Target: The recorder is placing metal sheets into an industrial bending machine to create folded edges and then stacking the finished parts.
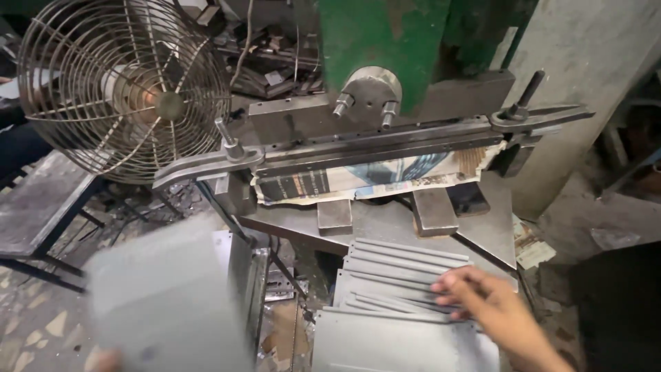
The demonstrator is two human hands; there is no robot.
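My right hand (482,297) rests with fingers spread on a fanned stack of grey sheet-metal pieces (399,275) lying in front of a green press machine (385,41). My left hand (107,360) is barely visible at the bottom left, holding up a blurred grey metal sheet (169,303). The press's long steel bar (372,141) runs across the middle, with crumpled newspaper (372,178) under it and two steel blocks (434,210) on its table.
A wire-caged fan (124,89) stands at the upper left beside a dark metal bench (34,200). More metal sheets (385,344) lie at the bottom. A concrete wall (585,55) rises on the right. Scrap litters the floor.
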